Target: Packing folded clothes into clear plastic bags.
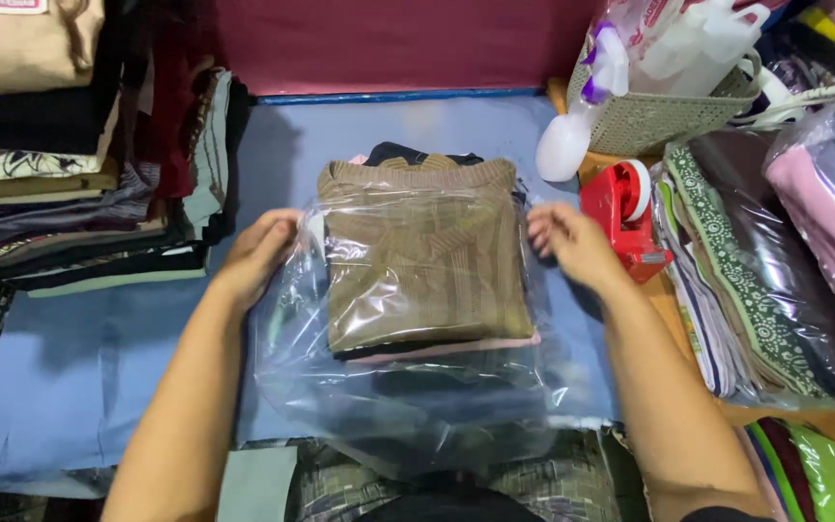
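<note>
Head | blue table cover | folded clothes stacks left | maroon wall

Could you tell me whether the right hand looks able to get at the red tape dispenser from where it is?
Probably yes: the right hand is beside the red tape dispenser, with nothing between them.

A blue-covered table carries a bagged stack of folded clothes at centre, garment piles far left, a red tape dispenser right.
</note>
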